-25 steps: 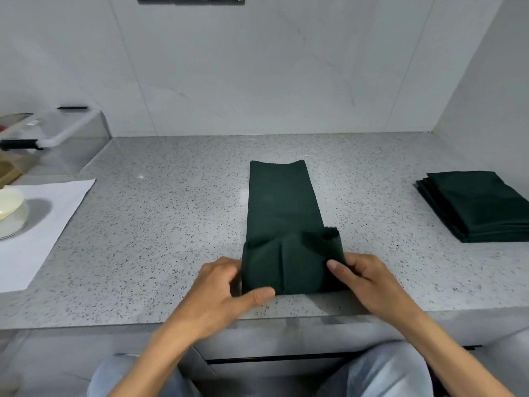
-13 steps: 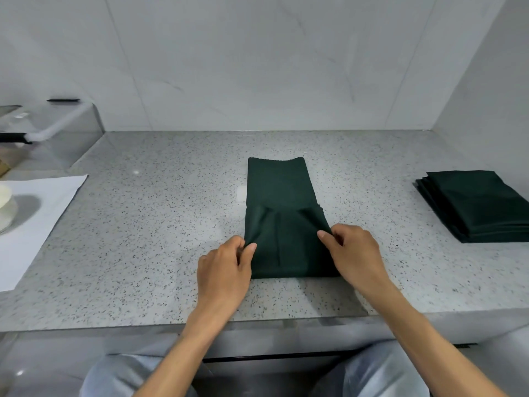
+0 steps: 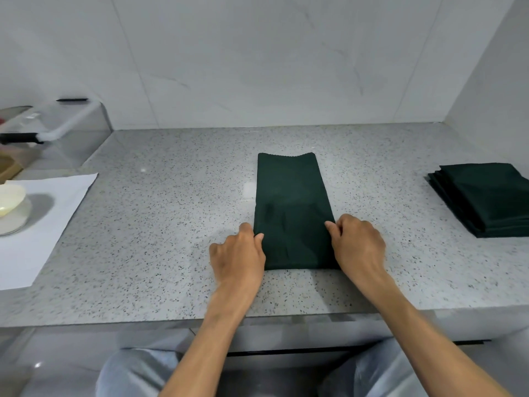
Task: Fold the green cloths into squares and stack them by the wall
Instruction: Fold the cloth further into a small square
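Pale marble-look walls meet in a corner behind a speckled grey bench (image 3: 160,224). At the middle of the bench lies a dark green cloth (image 3: 292,207), folded into a long strip that runs away from the person, its far edge slightly wavy and its near end doubled over on itself.

Both hands hold the doubled part. The left hand (image 3: 237,253) sits at the cloth's left edge, thumb and forefinger pinching the fabric, the other fingers curled on the bench. The right hand (image 3: 357,242) sits at the right edge, its fingertips (image 3: 332,226) curled onto the fabric and pinching it. The two hands are apart, with the strip's width between them.

At the far right of the bench, close to the side wall, a stack (image 3: 486,196) of folded green cloths lies flat, well apart from the strip.

On the left, a white sheet (image 3: 51,224) lies on the bench with a pale bowl (image 3: 11,207) standing on it at the frame's edge. Behind that stands a clear box (image 3: 65,130) with a white rim.
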Demonstrator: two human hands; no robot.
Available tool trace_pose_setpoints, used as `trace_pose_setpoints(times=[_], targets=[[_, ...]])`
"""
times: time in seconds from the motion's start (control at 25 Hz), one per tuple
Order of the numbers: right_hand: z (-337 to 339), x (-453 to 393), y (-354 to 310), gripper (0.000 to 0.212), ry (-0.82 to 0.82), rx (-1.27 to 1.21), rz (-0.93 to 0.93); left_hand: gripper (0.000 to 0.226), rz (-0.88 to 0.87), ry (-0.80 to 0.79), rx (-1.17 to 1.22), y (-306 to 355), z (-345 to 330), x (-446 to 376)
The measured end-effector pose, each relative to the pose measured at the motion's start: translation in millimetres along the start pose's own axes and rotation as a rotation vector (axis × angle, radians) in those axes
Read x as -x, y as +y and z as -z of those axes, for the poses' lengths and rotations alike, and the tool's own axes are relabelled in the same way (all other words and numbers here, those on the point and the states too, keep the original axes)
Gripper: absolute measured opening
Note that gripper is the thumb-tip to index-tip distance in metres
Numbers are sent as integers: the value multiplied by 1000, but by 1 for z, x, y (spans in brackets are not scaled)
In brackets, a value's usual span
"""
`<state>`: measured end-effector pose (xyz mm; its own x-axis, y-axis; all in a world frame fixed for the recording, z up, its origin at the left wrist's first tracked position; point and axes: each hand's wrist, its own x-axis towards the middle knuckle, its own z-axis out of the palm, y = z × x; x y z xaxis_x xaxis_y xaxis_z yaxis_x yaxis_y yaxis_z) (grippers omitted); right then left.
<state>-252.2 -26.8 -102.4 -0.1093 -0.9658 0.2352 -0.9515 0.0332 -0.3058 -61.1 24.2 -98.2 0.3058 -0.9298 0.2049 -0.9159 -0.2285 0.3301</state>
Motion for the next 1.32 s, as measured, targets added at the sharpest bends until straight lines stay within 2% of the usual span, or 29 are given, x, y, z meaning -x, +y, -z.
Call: trace_pose_setpoints(times=[0.16,0.24,0.32,0.4,0.48,0.56,0.64,0.72,0.8,0.88,0.96,1.08,1.32], targets=[[1,3,-1,34,35,4,-2,16,-5,58,18,0,-4,1],[-2,6,-2,29,104,0,57,25,-191,173,-77,-8,-9,-1],[-3,4,-3,26,179,108,224,38,-477,219,-163,-17,-11,-17],[-2,-11,-3,32,157,207,405,40,-624,62,-115,-20,-2,-41],[3,-36,-2,47,-99,104,425,49,-563,-182,37,-23,6,-68],[4,-59,2,53,-328,-63,360,55,-497,-347,72,-26,6,-90],[3,-73,9,40,-395,-156,340,54,-421,-441,180,-30,3,-104],[3,-81,13,21,-415,-206,345,41,-292,-495,378,-33,3,-114],[2,-86,15,15,-434,-217,360,28,-215,-547,506,-33,3,-119],[2,-88,17,15,-440,-268,350,20,-249,-528,557,-32,2,-118],[2,-87,19,15,-440,-333,349,24,-306,-437,643,-29,2,-115],[3,-90,21,12,-400,-407,317,26,-268,-320,761,-24,0,-116],[-9,-83,15,16,-202,-226,330,15,-225,-172,600,-19,-11,-109]])
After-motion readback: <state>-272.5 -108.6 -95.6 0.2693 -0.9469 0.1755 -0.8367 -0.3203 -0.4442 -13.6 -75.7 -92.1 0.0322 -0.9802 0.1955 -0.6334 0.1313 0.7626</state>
